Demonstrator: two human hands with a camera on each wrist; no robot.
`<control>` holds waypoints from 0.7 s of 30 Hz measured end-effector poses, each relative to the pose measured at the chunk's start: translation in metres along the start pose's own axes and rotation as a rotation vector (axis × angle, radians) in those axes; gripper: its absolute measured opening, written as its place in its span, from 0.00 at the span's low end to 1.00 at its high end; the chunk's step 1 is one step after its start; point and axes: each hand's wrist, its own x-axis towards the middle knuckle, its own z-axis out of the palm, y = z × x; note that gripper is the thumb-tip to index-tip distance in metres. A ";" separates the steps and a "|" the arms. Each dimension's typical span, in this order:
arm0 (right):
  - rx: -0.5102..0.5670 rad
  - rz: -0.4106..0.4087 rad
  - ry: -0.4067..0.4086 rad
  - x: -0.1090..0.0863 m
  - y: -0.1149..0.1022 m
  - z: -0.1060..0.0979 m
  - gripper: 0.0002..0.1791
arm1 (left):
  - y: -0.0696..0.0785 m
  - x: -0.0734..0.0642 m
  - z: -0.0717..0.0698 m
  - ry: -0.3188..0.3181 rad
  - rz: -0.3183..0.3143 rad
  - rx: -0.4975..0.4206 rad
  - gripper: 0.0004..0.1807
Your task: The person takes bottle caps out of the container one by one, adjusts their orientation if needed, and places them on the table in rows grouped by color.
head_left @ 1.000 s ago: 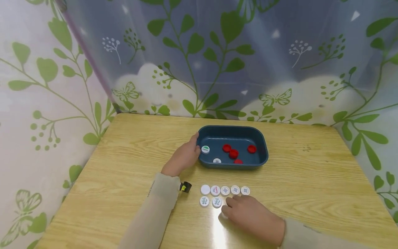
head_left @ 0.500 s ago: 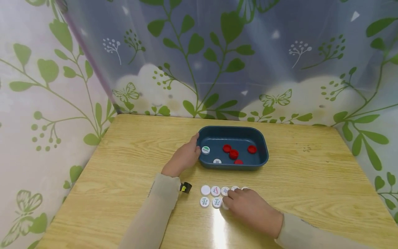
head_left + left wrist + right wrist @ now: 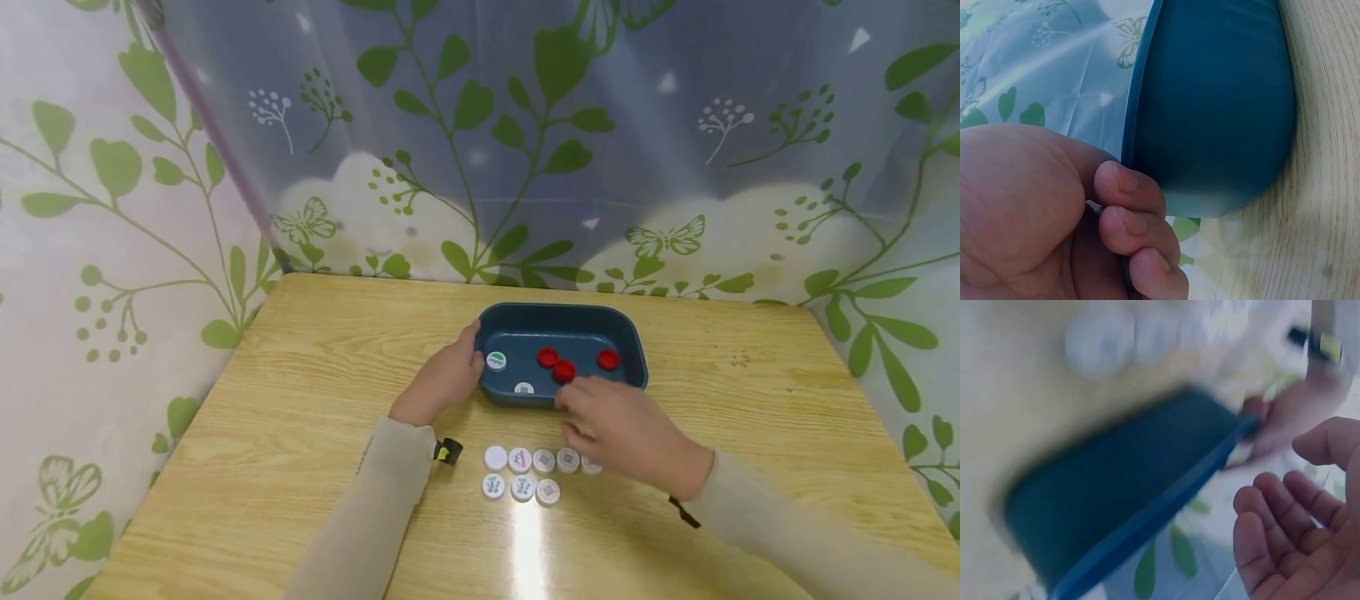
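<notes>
A dark blue rectangular tub [image 3: 517, 342] stands on the table, with several red bottle caps [image 3: 564, 371] and two white ones inside. My left hand [image 3: 442, 375] grips its left rim; the left wrist view shows the fingers curled at the edge of the tub wall [image 3: 1216, 106]. My right hand [image 3: 630, 429] is over the tub's near right edge, and the right wrist view shows its palm bare and fingers loosely bent. Between me and the tub lie white bottle caps in two rows, a longer upper row [image 3: 520, 460] and a lower row of three [image 3: 548, 492]. The right hand partly covers the upper row's last cap.
The wooden table [image 3: 352, 333] meets a leaf-patterned curtain [image 3: 480, 167] at the back, with similar sheets at both sides. A black band with a yellow mark [image 3: 448, 452] is on the left wrist.
My right hand has let go of a white cap at the right end of the lower row and moved up to the tub's near edge. The left hand stays on the rim.
</notes>
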 end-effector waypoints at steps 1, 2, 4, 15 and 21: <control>-0.003 0.019 0.017 0.006 0.008 -0.004 0.10 | 0.000 0.000 0.000 -0.001 0.004 -0.002 0.33; -0.002 0.032 0.026 0.012 0.015 -0.008 0.10 | -0.001 0.001 -0.001 -0.002 0.007 -0.004 0.33; -0.011 0.053 0.030 0.026 0.027 -0.012 0.12 | -0.001 0.001 -0.001 -0.005 0.011 -0.001 0.33; -0.243 -0.262 -0.352 0.122 0.067 0.025 0.13 | -0.004 0.000 -0.006 -0.010 0.013 0.000 0.33; -0.298 -0.372 -0.548 0.156 0.061 0.055 0.15 | -0.006 0.002 -0.004 -0.022 0.043 0.003 0.33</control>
